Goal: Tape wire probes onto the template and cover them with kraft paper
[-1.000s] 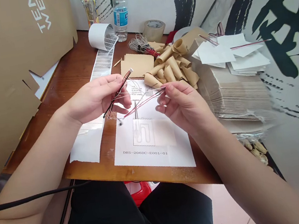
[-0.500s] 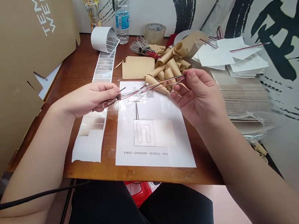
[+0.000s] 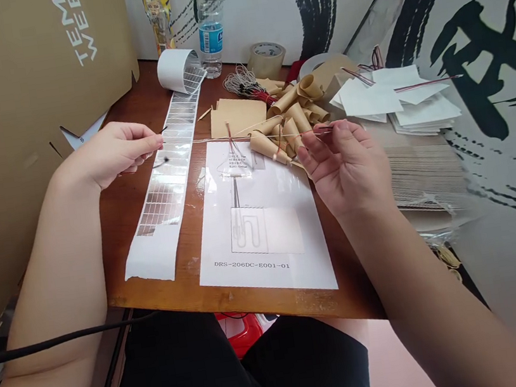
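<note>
My left hand (image 3: 122, 148) pinches one end of a thin wire (image 3: 212, 140) over the label strip (image 3: 162, 194). Short dark tips show by its thumb and just below its fingers. On the other side, my right hand (image 3: 345, 165) is closed with thumb and forefinger on a bunch of thin dark and reddish wires. A pale strand runs nearly straight between both hands, above a printed sheet (image 3: 269, 275) with a line drawing. Other loose strands sag near the top of this sheet; which hand they come from I cannot tell.
Behind lie rolled brown paper pieces (image 3: 298, 117), flat brown sheets (image 3: 235, 116), a wire bundle (image 3: 242, 83), a tape roll (image 3: 266, 58) and a water bottle (image 3: 211, 40). White cards (image 3: 369, 94) top a stack at right. A large cardboard box (image 3: 20, 73) stands left.
My left hand has moved left and slightly up, away from my right hand. The bunched wires between them have spread, with one strand now drawn out. My right hand has barely moved.
</note>
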The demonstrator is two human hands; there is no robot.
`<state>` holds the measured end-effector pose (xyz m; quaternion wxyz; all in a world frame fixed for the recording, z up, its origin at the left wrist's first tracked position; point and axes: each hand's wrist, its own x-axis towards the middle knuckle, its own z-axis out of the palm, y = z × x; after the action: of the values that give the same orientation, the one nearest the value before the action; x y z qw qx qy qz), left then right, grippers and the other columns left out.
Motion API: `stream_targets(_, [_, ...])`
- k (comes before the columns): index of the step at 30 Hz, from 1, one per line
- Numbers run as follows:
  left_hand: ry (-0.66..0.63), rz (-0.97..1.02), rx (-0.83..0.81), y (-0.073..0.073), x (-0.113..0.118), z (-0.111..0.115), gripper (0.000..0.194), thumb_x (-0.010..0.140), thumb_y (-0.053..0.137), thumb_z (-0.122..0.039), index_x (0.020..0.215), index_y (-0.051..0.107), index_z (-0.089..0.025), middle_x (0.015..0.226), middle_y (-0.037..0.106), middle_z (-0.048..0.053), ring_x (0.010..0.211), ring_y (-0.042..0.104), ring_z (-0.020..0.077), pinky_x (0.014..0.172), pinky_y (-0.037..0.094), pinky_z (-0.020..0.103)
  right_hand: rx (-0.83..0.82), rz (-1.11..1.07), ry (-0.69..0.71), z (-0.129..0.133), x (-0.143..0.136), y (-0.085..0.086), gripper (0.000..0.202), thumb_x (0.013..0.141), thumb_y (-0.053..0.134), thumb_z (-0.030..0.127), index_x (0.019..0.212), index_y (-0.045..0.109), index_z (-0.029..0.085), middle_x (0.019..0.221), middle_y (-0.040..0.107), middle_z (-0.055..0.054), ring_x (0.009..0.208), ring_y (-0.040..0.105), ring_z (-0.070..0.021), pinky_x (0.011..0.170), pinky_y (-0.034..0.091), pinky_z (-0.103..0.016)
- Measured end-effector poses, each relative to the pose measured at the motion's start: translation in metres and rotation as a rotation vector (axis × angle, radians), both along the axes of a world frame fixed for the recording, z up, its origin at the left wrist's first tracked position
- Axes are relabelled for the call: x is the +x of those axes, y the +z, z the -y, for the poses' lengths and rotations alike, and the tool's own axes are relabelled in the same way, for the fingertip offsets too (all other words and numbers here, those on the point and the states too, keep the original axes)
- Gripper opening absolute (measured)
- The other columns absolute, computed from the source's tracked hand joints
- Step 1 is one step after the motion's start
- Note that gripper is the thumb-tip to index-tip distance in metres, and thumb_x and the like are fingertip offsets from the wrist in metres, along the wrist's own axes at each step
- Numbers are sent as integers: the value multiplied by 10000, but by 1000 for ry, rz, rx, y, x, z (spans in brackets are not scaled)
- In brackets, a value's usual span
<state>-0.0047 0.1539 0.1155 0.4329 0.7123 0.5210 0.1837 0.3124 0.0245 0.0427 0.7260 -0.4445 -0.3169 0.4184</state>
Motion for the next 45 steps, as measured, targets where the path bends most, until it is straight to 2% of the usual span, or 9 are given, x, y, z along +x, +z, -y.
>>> stream_targets(3, [19, 11, 19, 1, 1, 2, 271, 881, 714, -352, 681, 597, -211, 629, 433, -12, 572, 329, 93, 572, 222, 308, 39, 19, 79, -1, -12, -2, 315, 807, 859, 477, 863, 623, 276, 964, 738, 28, 961, 752, -171, 838, 638, -323])
stream_targets(8, [128, 279, 39, 5, 6, 5, 238, 941, 659, -271, 718, 603, -212, 634, 294, -42, 562, 230, 91, 575, 161, 320, 8, 65, 246, -1, -25, -6, 316, 822, 835, 516, 853, 635, 273, 919, 746, 25, 947, 754, -176, 783, 651, -330])
stream_targets(20, [689, 351, 285, -5, -3, -18, 274, 1050, 527, -339, 807, 463, -229, 651, 335, -60, 550, 246, 91, 520, 213, 293, 31, 6, 148, -4, -18, -3, 252, 846, 822, 427, 838, 620, 277, 836, 694, 40, 899, 738, -173, 797, 659, -369])
stream_targets(23, [729, 307, 285, -7, -2, -20, 248, 1061, 508, -335, 844, 466, -223, 678, 394, -61, 558, 301, 78, 518, 258, 279, 24, -20, 137, -3, -22, 0, 231, 849, 815, 398, 828, 616, 283, 832, 696, 41, 928, 740, -185, 789, 657, -380])
stream_targets(30, [430, -3, 233, -18, -2, -14, 198, 900, 703, -407, 860, 672, -216, 803, 647, -19, 640, 509, 96, 599, 425, 304, 27, -25, 119, -3, -13, 0, 181, 862, 807, 393, 832, 657, 295, 803, 668, 42, 817, 706, -153, 762, 644, -352])
stream_targets(34, [216, -245, 391, -28, 4, -12, 160, 871, 688, -365, 896, 769, -228, 897, 756, 28, 856, 634, 196, 823, 502, 392, 12, -19, 175, -4, -9, 0, 162, 863, 808, 398, 841, 688, 291, 742, 626, 47, 696, 646, -118, 693, 618, -295])
stream_targets(39, [32, -327, 586, -30, 18, -2, 342, 879, 624, -299, 1188, 757, -237, 1224, 736, 80, 1101, 651, 262, 996, 494, 418, 22, -22, 250, -2, -16, 0, 175, 872, 800, 419, 837, 674, 305, 699, 584, 58, 691, 630, -126, 781, 638, -348])
stream_targets(42, [-273, -256, 529, -35, 32, 9, 405, 936, 562, -308, 1313, 697, -242, 1315, 712, 55, 1173, 643, 241, 1031, 479, 397, 39, -45, 275, 1, -24, 5, 183, 875, 795, 436, 838, 673, 305, 669, 544, 58, 733, 639, -145, 884, 640, -408])
stream_targets(45, [-451, -371, 521, -50, 48, 17, 444, 914, 673, -398, 1326, 692, -234, 1330, 694, 87, 1303, 554, 322, 1120, 346, 522, 49, -68, 293, 5, -27, 12, 164, 874, 793, 415, 829, 675, 311, 624, 465, 66, 729, 625, -151, 963, 622, -448])
